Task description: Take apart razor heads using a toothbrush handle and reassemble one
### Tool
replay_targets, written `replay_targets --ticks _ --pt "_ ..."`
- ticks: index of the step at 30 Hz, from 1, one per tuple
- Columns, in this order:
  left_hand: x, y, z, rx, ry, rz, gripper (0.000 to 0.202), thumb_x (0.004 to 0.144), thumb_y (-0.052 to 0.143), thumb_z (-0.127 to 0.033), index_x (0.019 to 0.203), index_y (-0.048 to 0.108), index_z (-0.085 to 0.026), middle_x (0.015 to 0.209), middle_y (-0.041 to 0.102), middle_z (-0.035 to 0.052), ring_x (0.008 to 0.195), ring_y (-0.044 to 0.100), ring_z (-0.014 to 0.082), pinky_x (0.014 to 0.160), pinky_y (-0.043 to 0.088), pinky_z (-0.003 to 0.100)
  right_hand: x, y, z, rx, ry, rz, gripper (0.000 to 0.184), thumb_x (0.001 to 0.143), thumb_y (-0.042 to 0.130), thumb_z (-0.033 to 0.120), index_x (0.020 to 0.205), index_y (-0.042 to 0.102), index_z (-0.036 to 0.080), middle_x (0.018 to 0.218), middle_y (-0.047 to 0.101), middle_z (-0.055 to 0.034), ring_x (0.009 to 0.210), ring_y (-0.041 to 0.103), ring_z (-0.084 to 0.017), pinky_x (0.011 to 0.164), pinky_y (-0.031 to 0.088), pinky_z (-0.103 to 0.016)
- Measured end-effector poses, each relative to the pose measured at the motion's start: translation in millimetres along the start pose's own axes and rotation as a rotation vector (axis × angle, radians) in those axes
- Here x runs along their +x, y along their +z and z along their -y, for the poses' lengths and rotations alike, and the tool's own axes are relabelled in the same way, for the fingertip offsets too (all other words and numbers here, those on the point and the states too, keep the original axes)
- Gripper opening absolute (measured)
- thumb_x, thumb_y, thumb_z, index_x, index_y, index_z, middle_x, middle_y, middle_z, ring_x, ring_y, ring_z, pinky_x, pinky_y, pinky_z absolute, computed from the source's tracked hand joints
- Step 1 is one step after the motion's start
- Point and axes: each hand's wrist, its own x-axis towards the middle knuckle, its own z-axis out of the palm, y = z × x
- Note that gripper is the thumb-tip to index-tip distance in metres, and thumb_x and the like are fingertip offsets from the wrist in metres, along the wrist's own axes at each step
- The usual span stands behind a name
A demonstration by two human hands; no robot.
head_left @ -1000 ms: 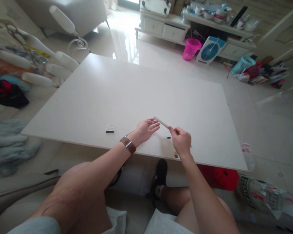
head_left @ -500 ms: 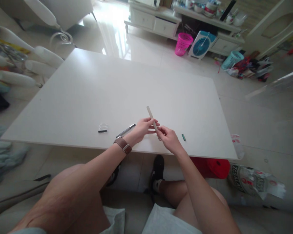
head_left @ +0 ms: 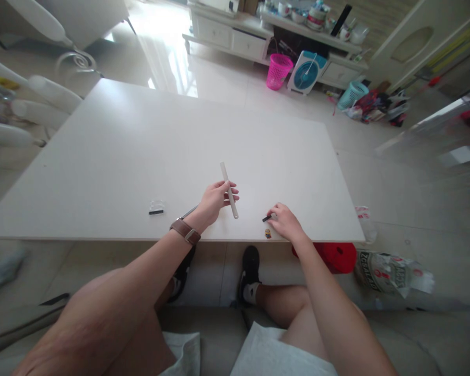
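Note:
A narrow pale ruler (head_left: 233,204) is pinched between the thumb and fingers of my left hand (head_left: 216,200), tilted above the white table (head_left: 172,141). My right hand (head_left: 284,220), low over the table near its front edge, has its fingertips closed on a small dark stick-like piece (head_left: 267,219). Just below those fingers lies a tiny multicoloured item (head_left: 268,234), too small to name. A slim silver pen (head_left: 190,210) is partly hidden behind my left wrist. Further left sits a small clear case with a black end (head_left: 156,212).
White chairs (head_left: 49,94) stand along the table's left side. Beyond the far edge are a pink basket (head_left: 279,71), a blue fan (head_left: 307,73) and a low white cabinet (head_left: 225,36). A red object (head_left: 339,257) and a printed bag (head_left: 391,271) are below the right front edge.
My right hand has left the ruler, moved right and taken hold of the small dark piece that lay on the table. The multicoloured item now shows there. My left hand keeps the ruler.

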Motion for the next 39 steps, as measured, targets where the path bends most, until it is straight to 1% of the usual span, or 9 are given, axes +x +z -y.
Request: replay_targets --ticks 7,13,19,21,25,29,32,36,39 --pt "4 0.8 -4 -0.017 0.000 0.012 0.019 0.094 0.053 -0.029 0.087 0.062 -0.014 0.082 0.064 0.0061 0.068 0.064 0.0141 0.070 0.051 0.029 2 -5 3 -0.041 0.031 -0.049 0.006 0.084 0.059 0.016 0.083 0.063 0.019 0.095 0.061 -0.0049 0.093 0.055 -0.018 0.082 0.043 -0.030" --pt "6 -4.2 -9 -0.028 0.021 -0.002 0.019 0.092 0.055 -0.031 0.087 0.063 -0.015 0.083 0.066 0.0066 0.069 0.064 0.0139 0.072 0.051 0.029 -4 -34 -45 0.183 0.366 -0.338 0.007 0.079 0.064 0.027 0.082 0.062 0.021 0.076 0.065 -0.0035 0.072 0.059 -0.021 0.071 0.045 -0.035" --pt "6 -4.8 -10 -0.028 0.015 0.003 0.020 0.092 0.055 -0.031 0.086 0.064 -0.014 0.084 0.064 0.0065 0.068 0.063 0.0137 0.070 0.050 0.029 -9 -29 -61 0.192 0.415 -0.263 0.010 0.075 0.067 0.029 0.071 0.061 0.022 0.072 0.065 -0.0051 0.070 0.060 -0.023 0.070 0.046 -0.037" --pt "5 -4.0 -10 -0.020 0.025 0.017 0.020 0.091 0.057 -0.032 0.086 0.065 -0.014 0.085 0.063 0.0064 0.069 0.063 0.0136 0.070 0.051 0.028 -9 -28 -57 0.153 0.410 -0.309 0.011 0.077 0.064 0.031 0.073 0.062 0.020 0.079 0.065 -0.0067 0.073 0.059 -0.022 0.073 0.046 -0.036" --pt "0 -1.3 -8 0.005 0.026 0.068 0.019 0.087 0.065 -0.032 0.089 0.068 -0.014 0.085 0.062 0.0061 0.075 0.062 0.0138 0.075 0.052 0.030 -5 -33 -31 0.173 0.305 -0.437 0.022 0.086 0.056 0.038 0.078 0.062 0.018 0.085 0.065 -0.0063 0.070 0.056 -0.017 0.073 0.046 -0.033" --pt "-4 2.3 1 0.103 0.034 0.132 0.021 0.080 0.072 -0.033 0.088 0.071 -0.013 0.088 0.067 0.0078 0.080 0.062 0.0151 0.077 0.050 0.030 5 -30 28 0.493 0.166 -0.293 0.036 0.089 0.055 0.052 0.083 0.063 0.017 0.081 0.067 -0.0043 0.070 0.060 -0.016 0.069 0.048 -0.030" --pt "-7 4.0 7 0.171 0.096 0.145 0.022 0.080 0.072 -0.034 0.085 0.072 -0.013 0.086 0.070 0.0086 0.080 0.063 0.0158 0.075 0.048 0.029 12 -26 81 0.665 0.022 -0.176 0.035 0.087 0.061 0.051 0.099 0.062 0.019 0.091 0.069 -0.0047 0.079 0.064 -0.017 0.072 0.051 -0.028" --pt "-12 4.3 9 0.150 0.181 0.149 0.022 0.078 0.074 -0.034 0.077 0.070 -0.012 0.081 0.071 0.0088 0.075 0.063 0.0156 0.074 0.048 0.029 13 -28 132 0.525 -0.095 -0.181 0.021 0.089 0.062 0.039 0.100 0.062 0.021 0.086 0.068 -0.0037 0.075 0.062 -0.017 0.070 0.049 -0.028" --pt "-18 2.8 6 0.182 0.224 0.134 0.025 0.077 0.074 -0.038 0.079 0.071 -0.013 0.080 0.071 0.0078 0.074 0.063 0.0151 0.072 0.048 0.028 12 -34 143 0.450 -0.109 -0.217 0.017 0.094 0.053 0.033 0.097 0.063 0.021 0.086 0.068 -0.0044 0.071 0.061 -0.017 0.070 0.047 -0.029"
